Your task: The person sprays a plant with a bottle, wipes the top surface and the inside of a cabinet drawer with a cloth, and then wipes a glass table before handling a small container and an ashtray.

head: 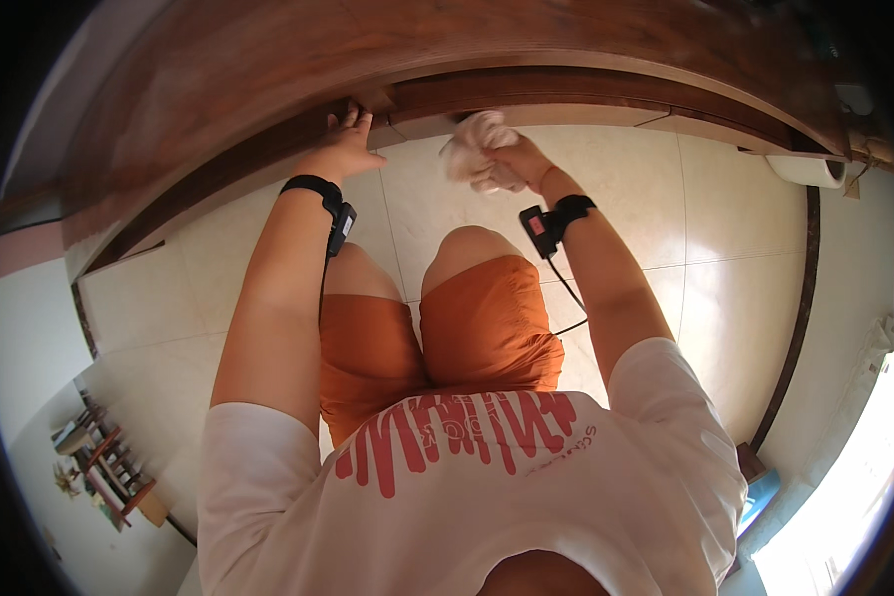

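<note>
My right hand point(520, 162) grips a crumpled whitish cloth point(484, 149) close to the lower front of a dark reddish-brown wooden cabinet point(492, 37). Blur along the cloth's left side hides its exact outline. My left hand point(349, 141) has its fingers spread and its fingertips at the cabinet's recessed wooden edge, left of the cloth. That hand holds nothing. Each wrist wears a black strap with a small black device, and a cable runs from each one.
Pale floor tiles point(618, 208) lie under my bent knees. A white rounded object point(804, 171) sits by the right wall. At lower left stands a wooden shelf point(108, 477) with several items; a blue object point(760, 498) is at lower right near a bright window.
</note>
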The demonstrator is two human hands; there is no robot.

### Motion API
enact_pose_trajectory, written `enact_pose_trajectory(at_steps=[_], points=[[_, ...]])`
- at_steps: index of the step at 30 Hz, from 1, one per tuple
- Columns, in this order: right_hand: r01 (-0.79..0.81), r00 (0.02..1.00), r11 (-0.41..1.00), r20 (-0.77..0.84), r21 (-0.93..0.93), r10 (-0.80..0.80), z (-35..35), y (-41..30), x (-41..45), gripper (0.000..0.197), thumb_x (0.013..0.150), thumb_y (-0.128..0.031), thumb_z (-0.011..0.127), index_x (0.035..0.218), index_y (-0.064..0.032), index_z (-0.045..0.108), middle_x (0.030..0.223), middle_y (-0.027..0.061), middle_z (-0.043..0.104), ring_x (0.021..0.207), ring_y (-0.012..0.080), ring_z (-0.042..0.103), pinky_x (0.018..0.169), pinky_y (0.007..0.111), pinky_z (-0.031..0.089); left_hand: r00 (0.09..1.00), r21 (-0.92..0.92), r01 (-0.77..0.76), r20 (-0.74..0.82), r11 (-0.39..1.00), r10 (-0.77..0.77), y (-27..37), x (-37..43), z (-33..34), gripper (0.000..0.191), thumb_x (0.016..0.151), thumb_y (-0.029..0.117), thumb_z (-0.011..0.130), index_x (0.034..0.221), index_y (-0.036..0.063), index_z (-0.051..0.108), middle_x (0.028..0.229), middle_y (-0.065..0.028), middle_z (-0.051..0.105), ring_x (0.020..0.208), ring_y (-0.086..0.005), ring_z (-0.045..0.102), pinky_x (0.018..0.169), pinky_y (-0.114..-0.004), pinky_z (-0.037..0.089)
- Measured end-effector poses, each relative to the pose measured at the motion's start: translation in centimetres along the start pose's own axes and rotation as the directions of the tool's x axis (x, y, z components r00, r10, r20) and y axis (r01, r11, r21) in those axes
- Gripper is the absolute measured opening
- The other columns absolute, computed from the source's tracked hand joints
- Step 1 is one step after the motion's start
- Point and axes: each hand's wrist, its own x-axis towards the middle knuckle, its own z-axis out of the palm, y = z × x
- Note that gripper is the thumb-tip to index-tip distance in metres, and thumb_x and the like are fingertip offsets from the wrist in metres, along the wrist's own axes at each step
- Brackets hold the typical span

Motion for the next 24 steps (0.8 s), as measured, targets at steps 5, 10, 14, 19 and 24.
enact_pose_trajectory(at_steps=[5, 10, 14, 19, 24], points=[[0.292, 0.95, 0.784, 0.263, -0.548, -0.17, 4.4, -4.2, 0.1, 0.052, 0.077, -0.011, 0.063, 0.128, -0.0136, 0.053, 0.111, 0.0141, 0.063, 0.083, 0.0241, 0.065, 0.065, 0.033, 0.054, 1.0, 0.008, -0.011, -0.017, 1.0, 0.011, 1.0, 0.5, 0.2, 0.096, 0.073, 0.032, 0.067, 0.151, 0.0137, 0.013, 0.158, -0.0094, 0.0, 0.143, -0.0413, 0.004, 0.116, -0.046, 0.02], [-0.121, 0.936, 0.62, -0.296, -0.775, -0.189, -3.4, -5.9, -3.4, 0.052, 0.074, -0.017, 0.065, 0.125, -0.0205, 0.057, 0.112, 0.0158, 0.061, 0.079, 0.0298, 0.067, 0.061, 0.038, 0.055, 0.999, -0.04, -0.039, -0.026, 0.998, 0.038, 1.5, 0.2, 0.1, 0.098, 0.072, 0.033, 0.068, 0.151, 0.0127, 0.013, 0.158, -0.0075, -0.004, 0.143, -0.0426, 0.001, 0.115, -0.046, 0.021], [-0.13, 0.723, 0.382, -0.351, -0.915, -0.595, -8.7, -5.5, -6.6, 0.074, 0.076, -0.016, 0.064, 0.141, -0.0333, 0.034, 0.146, 0.0139, 0.034, 0.11, 0.0405, 0.057, 0.088, 0.046, 0.051, 0.997, -0.028, -0.061, -0.042, 0.998, 0.06, 1.6, 1.0, 0.0, 0.098, 0.072, 0.034, 0.068, 0.151, 0.0124, 0.014, 0.158, -0.0094, -0.004, 0.142, -0.0459, 0.001, 0.115, -0.046, 0.022], [-0.175, 0.908, 0.107, -0.202, -0.979, -0.367, -7.9, -5.9, -4.7, 0.08, 0.08, -0.013, 0.061, 0.147, -0.0348, 0.023, 0.155, 0.0076, 0.018, 0.117, 0.0385, 0.054, 0.092, 0.044, 0.051, 0.997, 0.016, -0.073, -0.03, 0.997, 0.074, 2.1, 2.3, 0.9, 0.1, 0.07, 0.032, 0.065, 0.151, 0.0154, 0.011, 0.158, -0.0108, -0.002, 0.141, -0.0467, 0.004, 0.115, -0.049, 0.021], [-0.354, 0.908, 0.294, -0.402, -0.888, -0.122, -3.2, -6.8, -3.1, 0.079, 0.083, -0.012, 0.056, 0.149, -0.032, 0.017, 0.158, -0.0016, 0.005, 0.131, 0.0343, 0.041, 0.095, 0.054, 0.048, 0.998, 0.039, -0.052, -0.045, 0.998, 0.054, 0.3, 2.0, 1.1, 0.098, 0.073, 0.039, 0.067, 0.151, 0.0135, 0.013, 0.158, -0.0115, -0.001, 0.142, -0.0448, 0.005, 0.115, -0.048, 0.02]])
